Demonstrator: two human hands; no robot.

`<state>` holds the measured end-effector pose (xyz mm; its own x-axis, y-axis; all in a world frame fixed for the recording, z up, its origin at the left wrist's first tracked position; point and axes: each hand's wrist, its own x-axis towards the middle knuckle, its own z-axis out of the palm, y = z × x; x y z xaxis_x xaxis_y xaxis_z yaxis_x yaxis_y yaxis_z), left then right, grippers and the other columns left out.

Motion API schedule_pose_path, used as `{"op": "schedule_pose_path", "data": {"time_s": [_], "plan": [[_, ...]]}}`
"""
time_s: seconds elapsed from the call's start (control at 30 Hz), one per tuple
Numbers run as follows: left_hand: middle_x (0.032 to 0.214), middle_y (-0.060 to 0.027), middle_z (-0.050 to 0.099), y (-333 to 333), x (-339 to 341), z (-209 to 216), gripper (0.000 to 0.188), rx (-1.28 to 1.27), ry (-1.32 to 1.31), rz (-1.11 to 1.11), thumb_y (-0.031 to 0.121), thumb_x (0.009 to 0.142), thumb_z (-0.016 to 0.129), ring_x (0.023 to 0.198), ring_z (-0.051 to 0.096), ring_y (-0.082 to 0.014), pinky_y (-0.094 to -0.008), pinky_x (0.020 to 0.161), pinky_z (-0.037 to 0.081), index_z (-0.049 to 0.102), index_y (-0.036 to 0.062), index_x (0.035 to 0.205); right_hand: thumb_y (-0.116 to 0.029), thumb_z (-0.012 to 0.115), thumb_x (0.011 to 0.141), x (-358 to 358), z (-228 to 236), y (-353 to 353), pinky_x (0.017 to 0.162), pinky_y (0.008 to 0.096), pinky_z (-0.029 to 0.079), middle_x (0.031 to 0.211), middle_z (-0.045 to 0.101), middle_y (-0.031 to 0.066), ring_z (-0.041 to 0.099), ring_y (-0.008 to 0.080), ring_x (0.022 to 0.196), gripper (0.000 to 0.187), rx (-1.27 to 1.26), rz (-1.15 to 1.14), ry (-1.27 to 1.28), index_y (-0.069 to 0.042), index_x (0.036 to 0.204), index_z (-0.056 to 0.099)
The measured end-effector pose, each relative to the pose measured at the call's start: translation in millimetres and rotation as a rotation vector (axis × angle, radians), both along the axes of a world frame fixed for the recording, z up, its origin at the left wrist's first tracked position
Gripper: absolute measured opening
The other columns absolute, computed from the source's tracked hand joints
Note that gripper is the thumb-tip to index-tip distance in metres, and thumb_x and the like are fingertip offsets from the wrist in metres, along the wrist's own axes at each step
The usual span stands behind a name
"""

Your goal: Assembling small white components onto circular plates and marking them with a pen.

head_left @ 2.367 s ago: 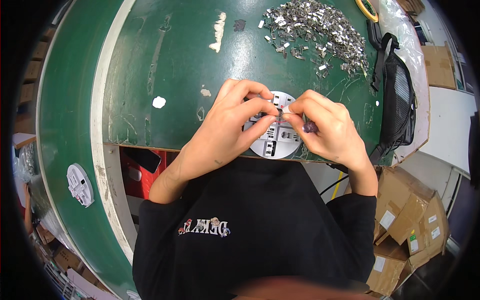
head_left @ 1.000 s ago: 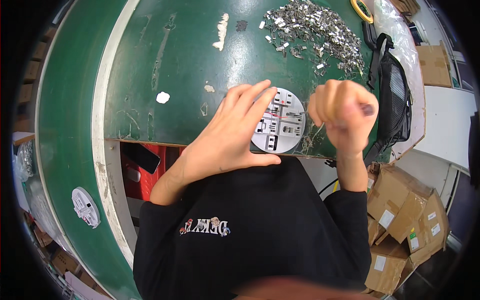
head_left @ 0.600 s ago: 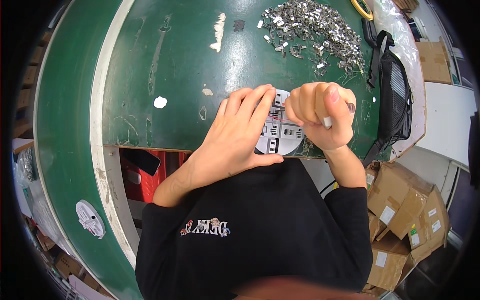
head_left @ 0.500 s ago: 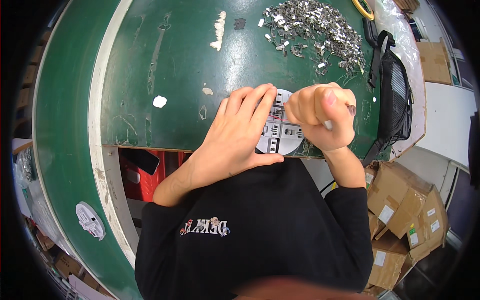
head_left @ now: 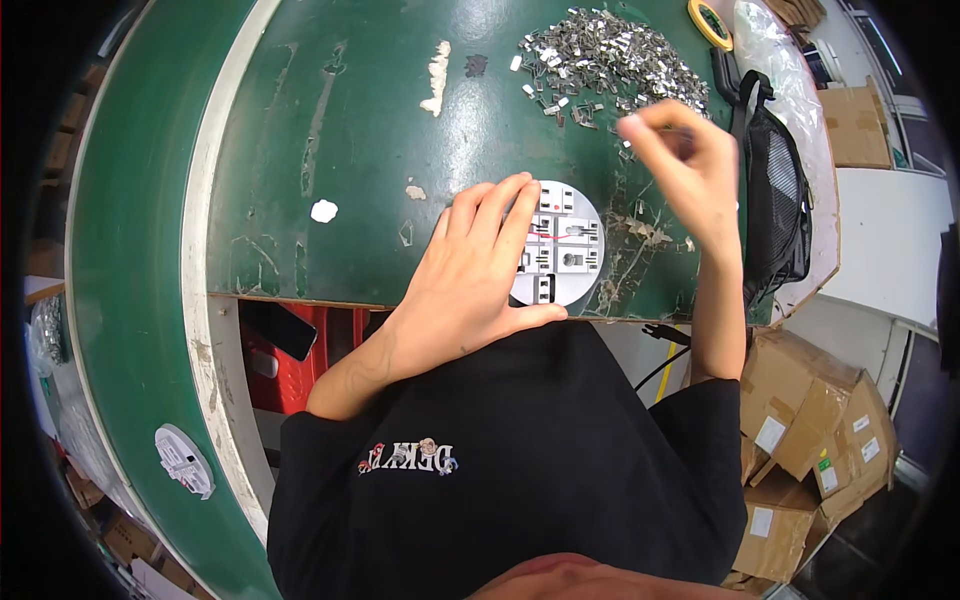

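Note:
A round white plastic base (head_left: 588, 262) with raised square compartments and thin red wires lies at the table's near edge. My left hand (head_left: 470, 255) spans its left side, fingers stretched along it and thumb by the near rim, holding it down. That hand hides the base's left part. Off to the upper right, my right hand (head_left: 695, 175) is raised away from the base, near a heap of small metal clips (head_left: 610, 60). Its thumb and forefinger come together in a pinch, somewhat blurred. Whatever is between them I cannot make out.
A black mesh bag (head_left: 780, 190) and a yellow tape roll (head_left: 710, 25) lie along the table's right side. A similar white round piece (head_left: 184, 461) sits on the green strip at left. Cardboard boxes (head_left: 800, 400) stand at lower right; a dark phone (head_left: 283, 332) lies below the table edge.
My right hand has lifted off the base and moved up and right toward the clips, uncovering the base's right side. My left hand stays nearly in place on the base.

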<state>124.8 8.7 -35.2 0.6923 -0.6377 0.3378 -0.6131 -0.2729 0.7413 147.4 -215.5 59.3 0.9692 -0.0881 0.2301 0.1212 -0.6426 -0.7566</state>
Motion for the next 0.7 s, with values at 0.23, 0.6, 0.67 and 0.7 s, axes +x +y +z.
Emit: {"op": "schedule_pose_path", "data": {"time_s": [0.23,0.6,0.67,0.7], "plan": [[0.149,-0.0199,0.038,-2.5,0.3,-1.7,0.107,0.012,-0.029,-0.001,0.041,0.066,0.086,0.127,0.04,-0.0353,-0.046,0.107,0.037,0.034,-0.0043,0.148,-0.009,0.072,0.084,16.5,-54.4,-25.6,0.056,0.0247,0.043,0.079,0.065,0.0066,0.05,0.0127,0.059,0.012,-0.519,0.01,-0.064,0.0,0.091,0.069],[0.123,-0.014,0.059,-0.6,26.8,29.3,0.043,-0.304,0.371,-0.019,0.015,0.084,0.076,0.108,0.054,-0.024,-0.0348,0.095,0.044,0.062,-0.0001,0.121,0.004,0.072,0.08,-24.7,2.9,21.5,0.052,0.0187,0.029,0.088,0.065,0.0049,0.039,0.0046,0.056,0.014,0.049,0.317,0.088,0.001,0.093,0.07],[0.115,-0.0115,0.062,-3.0,27.0,30.6,0.029,-0.383,0.367,-0.031,0.008,0.085,0.073,0.102,0.055,-0.0213,-0.0322,0.091,0.044,0.066,0.0006,0.112,0.007,0.072,0.079,-27.5,4.1,25.2,0.051,0.0186,0.028,0.087,0.065,0.0045,0.038,0.0042,0.056,0.014,0.082,0.307,0.048,0.001,0.092,0.07],[0.112,-0.0103,0.063,-4.3,26.9,31.1,0.023,-0.423,0.365,-0.038,0.005,0.085,0.071,0.099,0.055,-0.02,-0.0309,0.089,0.044,0.068,0.0009,0.107,0.008,0.072,0.078,-28.9,4.3,26.3,0.051,0.0186,0.027,0.087,0.065,0.0043,0.037,0.0041,0.056,0.015,0.098,0.302,0.028,0.002,0.091,0.07]]}}
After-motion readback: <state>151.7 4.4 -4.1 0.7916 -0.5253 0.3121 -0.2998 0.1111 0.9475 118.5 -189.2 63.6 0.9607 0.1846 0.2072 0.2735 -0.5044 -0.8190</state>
